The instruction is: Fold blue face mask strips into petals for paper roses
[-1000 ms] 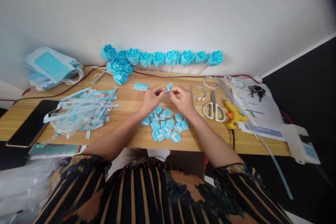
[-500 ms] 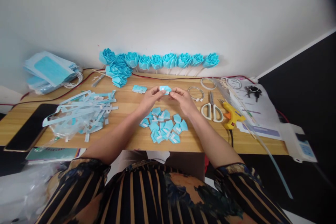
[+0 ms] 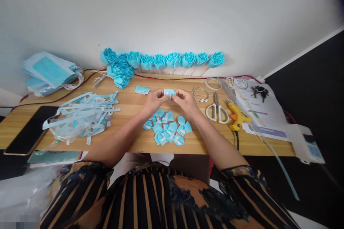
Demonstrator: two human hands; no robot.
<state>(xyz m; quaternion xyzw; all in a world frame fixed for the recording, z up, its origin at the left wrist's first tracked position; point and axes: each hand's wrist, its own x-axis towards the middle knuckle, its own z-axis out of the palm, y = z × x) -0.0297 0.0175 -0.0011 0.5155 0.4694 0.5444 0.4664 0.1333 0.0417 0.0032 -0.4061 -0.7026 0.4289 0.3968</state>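
Note:
Between my hands, above the middle of the table, is a small folded blue fabric piece [image 3: 169, 92] with a white strip on it. My left hand [image 3: 156, 101] pinches its left side between thumb and fingers. On the right side, my right hand [image 3: 185, 101] closes on the same piece, both thumbs near its lower edge. Just below lies a loose pile of folded blue petals [image 3: 168, 128], some bearing white tape. A small stack of blue pieces [image 3: 142, 89] rests left of my left hand.
Blue fabric flowers [image 3: 173, 60] line the wall. Cut strips [image 3: 83, 114], face masks [image 3: 51, 71] and a phone [image 3: 29, 130] lie left. Tape rolls [image 3: 200, 94], scissors [image 3: 216, 109], a yellow glue gun [image 3: 238, 116], keys [image 3: 259, 91] and papers [image 3: 268, 111] are right.
My right thumb and fingers have shifted slightly left along the folded piece, so the two thumbs are closer together. The piece stays held at about the same place.

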